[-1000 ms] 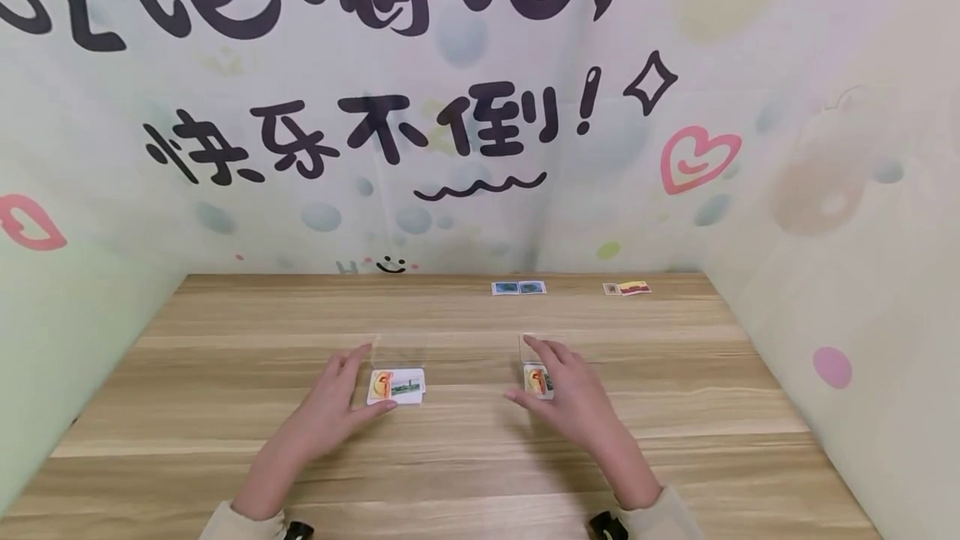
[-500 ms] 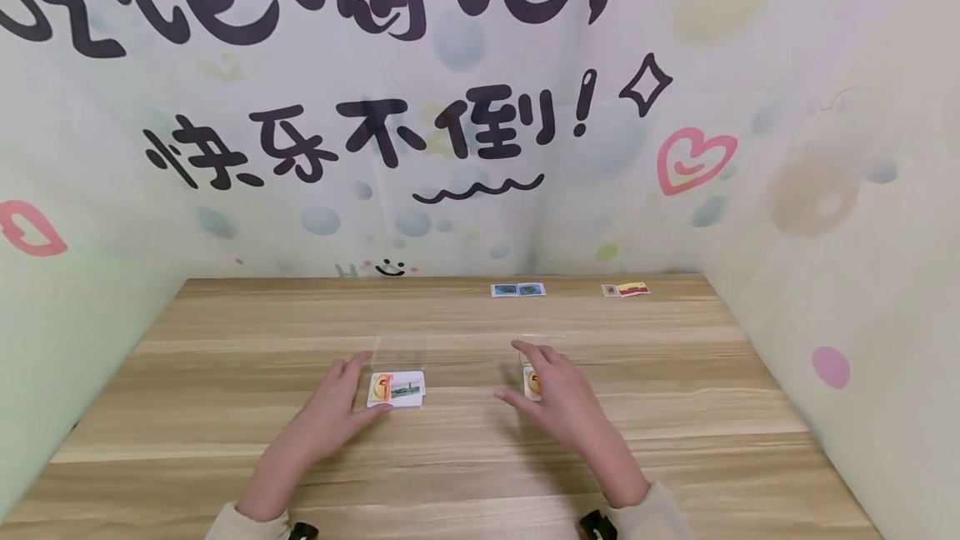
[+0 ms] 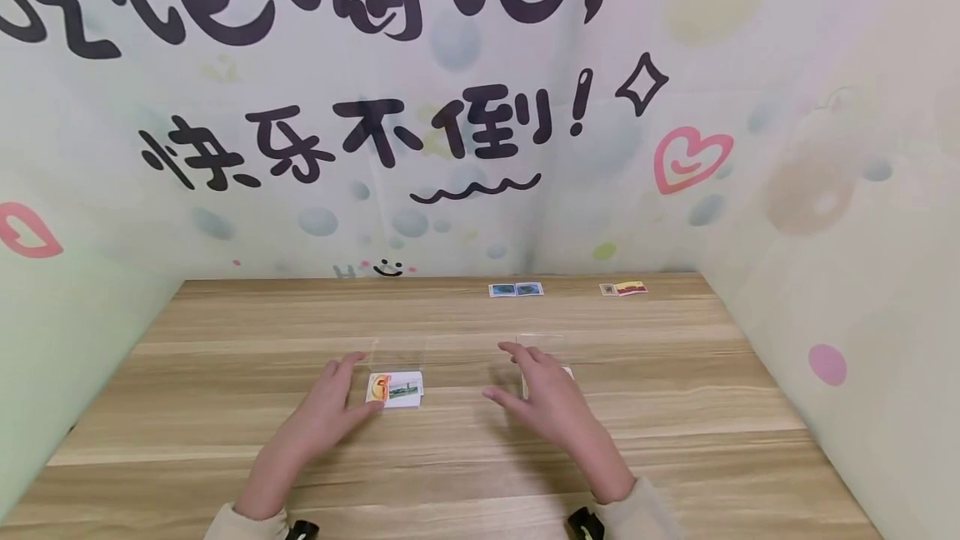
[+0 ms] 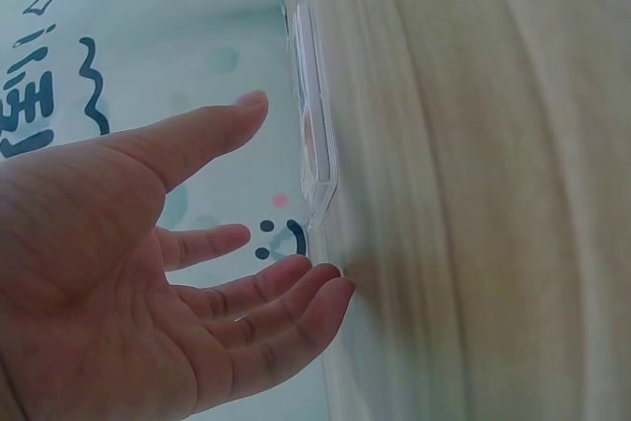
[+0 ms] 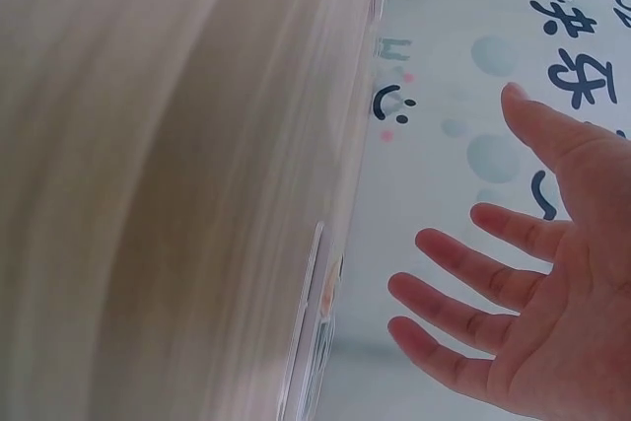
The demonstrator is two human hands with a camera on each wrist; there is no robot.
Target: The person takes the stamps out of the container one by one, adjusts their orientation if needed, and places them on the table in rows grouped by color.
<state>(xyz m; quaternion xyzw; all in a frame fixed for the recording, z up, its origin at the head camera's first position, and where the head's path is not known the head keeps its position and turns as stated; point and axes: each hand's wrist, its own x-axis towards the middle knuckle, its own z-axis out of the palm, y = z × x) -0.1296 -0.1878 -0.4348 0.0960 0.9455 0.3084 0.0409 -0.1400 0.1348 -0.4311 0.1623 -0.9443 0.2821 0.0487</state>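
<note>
Light, Slick and Best Taken by the Edges

The left stamp card (image 3: pixel 405 391) lies flat at the left of the wooden table (image 3: pixel 465 473), a clear cover (image 3: pixel 398 355) just beyond its far edge; the right stamp card (image 3: pixel 567 373) lies to the right, mostly hidden in the head view by the right hand (image 3: pixel 546 397), with a second clear cover (image 3: pixel 542 336) on its far side. The left hand (image 3: pixel 324 411) is just beside the left card, fingers relaxed and apart, gripping nothing; the right hand hovers over its card, fingers spread, likewise holding nothing.

Both cards should prove light and thin, likely to slide at a nudge; the covers look stiff, smooth and slippery, probably quick to scratch or smudge; a thumb at the near edge with fingertips at the far edge would suit, pressing gently and keeping off the printed face; the blue stamps (image 3: pixel 515 290), at the table's far edge, would likely crease more easily.
</note>
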